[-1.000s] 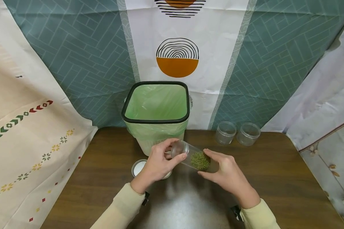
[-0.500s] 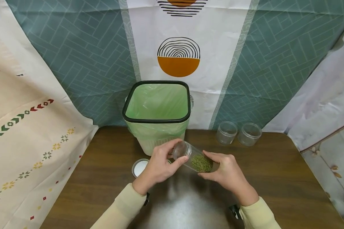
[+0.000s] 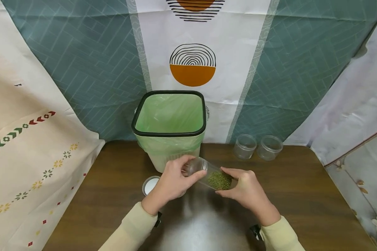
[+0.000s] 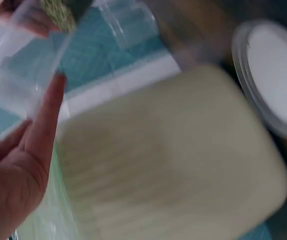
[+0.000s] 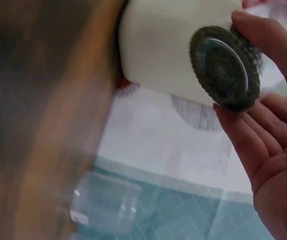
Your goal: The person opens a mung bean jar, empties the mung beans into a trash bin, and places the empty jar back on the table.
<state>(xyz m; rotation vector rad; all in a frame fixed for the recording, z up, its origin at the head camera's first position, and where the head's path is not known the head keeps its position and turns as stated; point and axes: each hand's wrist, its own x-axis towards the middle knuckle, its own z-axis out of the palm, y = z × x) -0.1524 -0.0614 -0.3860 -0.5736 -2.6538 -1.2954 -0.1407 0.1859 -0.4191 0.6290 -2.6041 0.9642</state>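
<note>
A clear plastic jar (image 3: 209,171) is held tilted between both hands above the table. Small green beans (image 3: 220,180) lie gathered in its lower right end. My left hand (image 3: 173,181) grips the raised, ridged clear end, thumb in front and fingers behind; whether that is a lid is hard to tell. My right hand (image 3: 247,188) holds the bottom end between thumb and fingers. The right wrist view shows the round jar base (image 5: 223,70), dark with beans, between those fingertips. In the left wrist view the beans (image 4: 59,14) appear blurred beyond the left hand (image 4: 21,170).
Just behind the left hand stands a bin (image 3: 172,148) with a green liner and black rim. A round container with white contents (image 3: 150,184) sits left of it, another partly hidden by the left hand. Two clear jars (image 3: 245,147) stand at the back right of the table (image 3: 301,195).
Both hands keep their hold on the jar, which stays tilted in nearly the same place. The head view shifts slightly.
</note>
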